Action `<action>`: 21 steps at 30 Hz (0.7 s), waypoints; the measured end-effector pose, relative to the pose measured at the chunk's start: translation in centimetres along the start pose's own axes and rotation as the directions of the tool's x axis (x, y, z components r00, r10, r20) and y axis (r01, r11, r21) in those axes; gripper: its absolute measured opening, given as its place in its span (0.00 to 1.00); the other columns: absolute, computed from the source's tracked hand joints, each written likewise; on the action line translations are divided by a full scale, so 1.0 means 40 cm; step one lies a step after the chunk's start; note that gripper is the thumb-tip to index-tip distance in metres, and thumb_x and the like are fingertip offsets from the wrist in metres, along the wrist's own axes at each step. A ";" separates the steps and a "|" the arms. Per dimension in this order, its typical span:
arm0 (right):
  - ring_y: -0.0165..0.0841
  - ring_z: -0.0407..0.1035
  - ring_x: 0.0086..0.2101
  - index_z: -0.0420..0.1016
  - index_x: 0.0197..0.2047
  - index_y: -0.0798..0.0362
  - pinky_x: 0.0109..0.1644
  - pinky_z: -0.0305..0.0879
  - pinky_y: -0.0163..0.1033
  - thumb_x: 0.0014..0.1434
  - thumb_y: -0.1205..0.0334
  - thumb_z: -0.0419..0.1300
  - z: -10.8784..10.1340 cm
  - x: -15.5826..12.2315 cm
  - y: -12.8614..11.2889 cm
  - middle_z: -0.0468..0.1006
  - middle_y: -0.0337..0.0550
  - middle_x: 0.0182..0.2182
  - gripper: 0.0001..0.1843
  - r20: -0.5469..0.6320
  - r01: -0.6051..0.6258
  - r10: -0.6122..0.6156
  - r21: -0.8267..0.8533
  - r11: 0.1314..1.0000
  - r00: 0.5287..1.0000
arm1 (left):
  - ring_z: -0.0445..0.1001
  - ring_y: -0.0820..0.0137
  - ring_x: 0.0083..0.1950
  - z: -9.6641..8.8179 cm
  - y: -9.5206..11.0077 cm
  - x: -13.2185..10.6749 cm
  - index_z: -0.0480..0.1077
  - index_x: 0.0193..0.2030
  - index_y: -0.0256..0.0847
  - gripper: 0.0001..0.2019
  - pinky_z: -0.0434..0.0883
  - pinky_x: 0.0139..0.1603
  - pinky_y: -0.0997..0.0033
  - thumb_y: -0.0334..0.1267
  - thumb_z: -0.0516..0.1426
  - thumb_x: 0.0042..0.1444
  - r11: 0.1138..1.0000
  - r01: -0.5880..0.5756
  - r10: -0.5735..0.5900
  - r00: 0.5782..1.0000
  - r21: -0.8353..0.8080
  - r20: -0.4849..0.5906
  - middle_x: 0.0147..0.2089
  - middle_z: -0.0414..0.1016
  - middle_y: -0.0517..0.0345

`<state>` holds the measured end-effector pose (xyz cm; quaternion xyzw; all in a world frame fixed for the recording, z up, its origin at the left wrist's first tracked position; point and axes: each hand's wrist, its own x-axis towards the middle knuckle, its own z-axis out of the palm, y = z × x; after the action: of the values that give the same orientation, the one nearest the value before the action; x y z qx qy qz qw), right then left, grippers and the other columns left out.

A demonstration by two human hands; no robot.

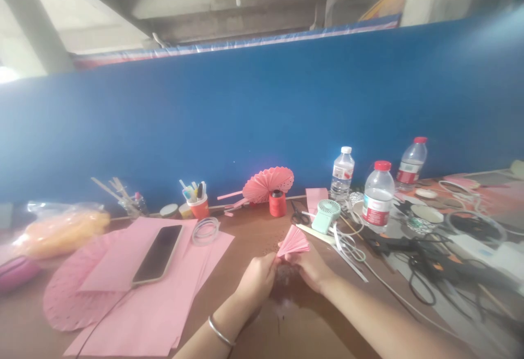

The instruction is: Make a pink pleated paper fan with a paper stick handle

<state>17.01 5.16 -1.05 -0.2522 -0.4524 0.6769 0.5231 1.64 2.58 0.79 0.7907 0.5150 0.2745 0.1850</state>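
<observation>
A small pink pleated paper fan (293, 241) is held up between my two hands over the brown table. My left hand (258, 276), with a silver bangle on its wrist, pinches the fan's narrow lower end. On the other side, my right hand (311, 265) grips the fan near its lower right edge; some of its fingers are hidden. Behind the fan stands a red spool-like container (277, 204) with a dark top. A finished-looking pink pleated fan (268, 183) leans near the blue partition.
Pink paper sheets (155, 315) lie at left under a phone (159, 255). Black scissors (299, 215), a mint handheld fan (326, 215) and a red-capped bottle (379, 198) stand or lie on the right. Tangled cables (421, 277) spread over the far right. An orange pen cup (198, 206) is at the back.
</observation>
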 end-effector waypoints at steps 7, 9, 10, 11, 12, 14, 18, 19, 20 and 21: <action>0.31 0.67 0.28 0.75 0.34 0.56 0.33 0.61 0.37 0.40 0.57 0.69 0.004 0.004 -0.019 0.75 0.45 0.31 0.18 -0.032 0.004 -0.002 0.057 0.998 0.999 | 0.63 0.74 0.24 -0.005 0.014 -0.002 0.63 0.25 0.39 0.19 0.57 0.27 0.76 0.40 0.39 0.61 1.000 0.000 0.000 1.000 0.014 0.007 0.22 0.66 0.60; 0.31 0.67 0.28 0.75 0.30 0.56 0.33 0.61 0.37 0.39 0.58 0.69 0.000 0.008 -0.023 0.76 0.46 0.33 0.15 -0.051 0.014 -0.010 0.063 0.998 0.999 | 0.62 0.74 0.24 -0.007 0.014 -0.003 0.62 0.23 0.39 0.18 0.56 0.27 0.76 0.40 0.41 0.61 1.000 0.000 0.000 1.000 0.015 -0.002 0.22 0.66 0.60; 0.31 0.68 0.29 0.74 0.28 0.56 0.33 0.61 0.37 0.40 0.58 0.69 -0.002 0.009 -0.024 0.76 0.47 0.35 0.14 -0.051 0.014 -0.011 0.056 0.998 0.999 | 0.62 0.74 0.24 -0.007 0.013 -0.004 0.62 0.23 0.39 0.17 0.56 0.27 0.76 0.40 0.42 0.60 1.000 -0.002 0.002 1.000 0.003 -0.006 0.22 0.66 0.60; 0.32 0.68 0.29 0.74 0.26 0.56 0.33 0.62 0.38 0.40 0.58 0.69 -0.004 0.010 -0.024 0.76 0.48 0.36 0.13 -0.042 0.012 -0.010 0.047 0.999 0.999 | 0.62 0.74 0.24 -0.007 0.012 -0.004 0.62 0.23 0.38 0.17 0.56 0.27 0.76 0.41 0.44 0.59 1.000 -0.003 0.003 1.000 -0.029 -0.006 0.23 0.66 0.60; 0.33 0.69 0.31 0.74 0.25 0.56 0.35 0.62 0.39 0.40 0.57 0.69 -0.005 0.010 -0.024 0.76 0.48 0.39 0.12 -0.023 0.007 -0.006 0.044 0.999 1.000 | 0.62 0.74 0.25 -0.007 0.011 -0.004 0.63 0.23 0.38 0.16 0.57 0.27 0.76 0.42 0.45 0.59 0.996 0.000 0.000 1.000 -0.088 -0.003 0.23 0.66 0.60; 0.36 0.70 0.35 0.75 0.29 0.55 0.40 0.63 0.42 0.41 0.57 0.69 -0.005 0.009 -0.024 0.75 0.49 0.42 0.13 0.025 0.000 -0.001 0.050 0.999 1.000 | 0.63 0.74 0.26 -0.003 0.007 -0.001 0.65 0.25 0.37 0.17 0.59 0.28 0.76 0.45 0.45 0.58 0.958 0.025 -0.021 1.000 -0.286 0.018 0.24 0.67 0.60; 0.34 0.70 0.30 0.73 0.37 0.54 0.38 0.64 0.42 0.43 0.58 0.67 0.005 0.006 -0.027 0.76 0.43 0.30 0.17 0.072 0.037 -0.037 0.005 0.999 0.997 | 0.66 0.73 0.24 0.011 -0.008 0.014 0.67 0.29 0.36 0.18 0.63 0.25 0.75 0.50 0.47 0.55 0.772 0.169 -0.149 0.985 -0.613 0.085 0.23 0.68 0.61; 0.33 0.69 0.28 0.73 0.36 0.54 0.36 0.64 0.41 0.44 0.58 0.67 0.007 0.006 -0.027 0.76 0.40 0.27 0.16 0.066 0.057 -0.055 -0.018 0.998 0.996 | 0.66 0.74 0.23 0.014 -0.012 0.017 0.67 0.29 0.36 0.18 0.63 0.24 0.75 0.50 0.49 0.54 0.749 0.196 -0.180 0.980 -0.633 0.090 0.22 0.68 0.61; 0.32 0.68 0.26 0.73 0.35 0.54 0.35 0.64 0.40 0.44 0.59 0.67 0.009 0.006 -0.027 0.75 0.39 0.25 0.15 0.056 0.073 -0.070 -0.042 0.996 0.996 | 0.66 0.74 0.22 0.017 -0.017 0.020 0.66 0.29 0.36 0.17 0.63 0.23 0.76 0.50 0.50 0.53 0.741 0.213 -0.204 0.975 -0.637 0.090 0.22 0.68 0.61; 0.32 0.68 0.26 0.73 0.34 0.54 0.34 0.63 0.39 0.44 0.59 0.67 0.010 0.006 -0.027 0.75 0.38 0.24 0.14 0.044 0.082 -0.080 -0.065 0.994 0.996 | 0.66 0.74 0.21 0.019 -0.022 0.022 0.66 0.29 0.36 0.17 0.62 0.22 0.76 0.50 0.51 0.52 0.741 0.224 -0.219 0.972 -0.633 0.087 0.22 0.68 0.61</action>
<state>17.12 5.27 0.12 -0.2370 -0.4951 0.6446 0.5321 1.78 3.74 -0.09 0.6147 0.4803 0.4064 0.4757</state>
